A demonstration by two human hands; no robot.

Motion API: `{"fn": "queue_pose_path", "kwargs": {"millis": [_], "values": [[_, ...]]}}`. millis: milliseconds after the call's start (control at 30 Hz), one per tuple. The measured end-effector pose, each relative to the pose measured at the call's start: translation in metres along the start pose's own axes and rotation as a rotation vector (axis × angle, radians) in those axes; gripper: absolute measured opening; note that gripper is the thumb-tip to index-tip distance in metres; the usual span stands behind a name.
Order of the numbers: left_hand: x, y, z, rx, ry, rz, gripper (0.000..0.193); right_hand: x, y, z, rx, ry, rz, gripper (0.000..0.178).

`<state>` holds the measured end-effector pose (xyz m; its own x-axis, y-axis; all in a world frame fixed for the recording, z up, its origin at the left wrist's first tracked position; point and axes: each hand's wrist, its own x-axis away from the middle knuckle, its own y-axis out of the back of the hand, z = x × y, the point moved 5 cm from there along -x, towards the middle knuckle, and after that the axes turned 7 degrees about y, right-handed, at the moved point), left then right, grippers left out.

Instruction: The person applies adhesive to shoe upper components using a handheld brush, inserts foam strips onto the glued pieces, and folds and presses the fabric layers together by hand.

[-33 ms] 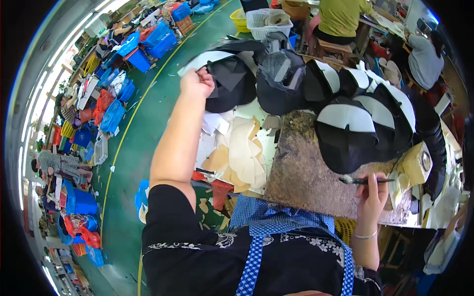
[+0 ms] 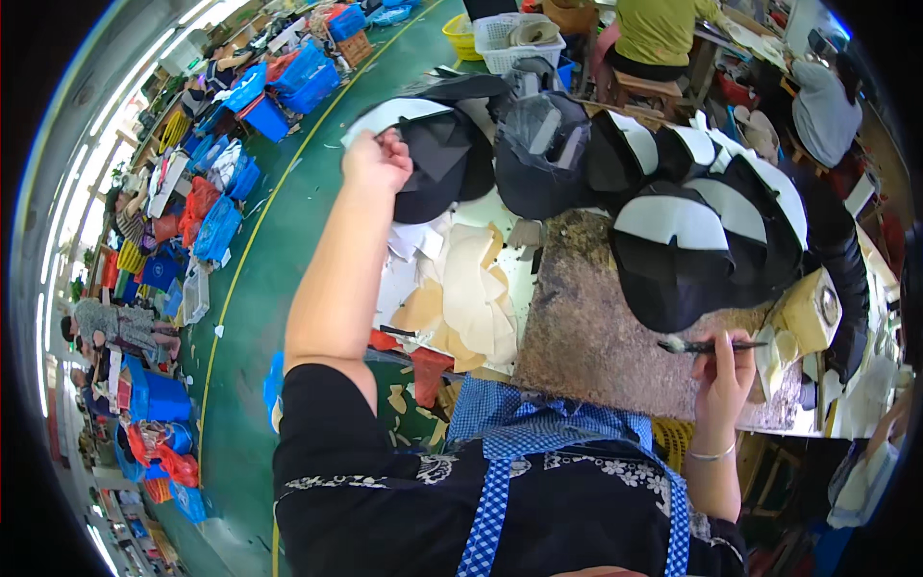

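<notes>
At the far left of the table my left hand (image 2: 382,165) is closed, its fingers pinching the near edge of a black cut piece with a white panel (image 2: 437,159). That piece lies on or against other black pieces; the fingertips partly hide its edge. Low over the work board (image 2: 577,317), my right hand (image 2: 726,377) grips a dark-handled brush (image 2: 685,346) held level, pale bristles pointing left. Just beyond the brush lie overlapping black pieces with white panels (image 2: 673,226). A yellowish, crusted container (image 2: 810,317) stands right of my right hand.
Cream cut pieces (image 2: 471,293) lie left of the board. More black pieces (image 2: 543,159) line the table's far side. Beyond them are a white basket (image 2: 519,43) and a seated person in a yellow-green top (image 2: 656,34). Blue bins (image 2: 159,392) stand across the green floor (image 2: 245,385).
Both hands keep their holds. The whole scene sits slightly further left in the picture; little else differs.
</notes>
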<state>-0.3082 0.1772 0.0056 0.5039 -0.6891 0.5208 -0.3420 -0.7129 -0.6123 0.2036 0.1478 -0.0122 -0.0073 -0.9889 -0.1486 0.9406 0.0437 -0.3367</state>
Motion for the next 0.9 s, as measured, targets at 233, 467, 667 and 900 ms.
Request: {"fn": "queue_pose_path", "kwargs": {"millis": [233,467,667,900], "values": [[0.149,-0.043,0.053,-0.201,-0.303,0.703,0.033,-0.008,0.041,0.016,0.072,0.178,-0.113,0.003],[0.209,0.078,0.246,-0.609,0.48,0.963,0.039,-0.039,0.126,0.066,0.459,0.445,-0.447,0.016],[0.201,0.102,0.27,-0.742,0.549,0.873,0.046,-0.037,0.155,0.087,1.283,0.597,-0.521,0.028],[0.219,0.068,0.275,-0.106,0.956,0.368,0.052,-0.064,0.173,0.06,1.525,0.591,-0.312,0.04]]}}
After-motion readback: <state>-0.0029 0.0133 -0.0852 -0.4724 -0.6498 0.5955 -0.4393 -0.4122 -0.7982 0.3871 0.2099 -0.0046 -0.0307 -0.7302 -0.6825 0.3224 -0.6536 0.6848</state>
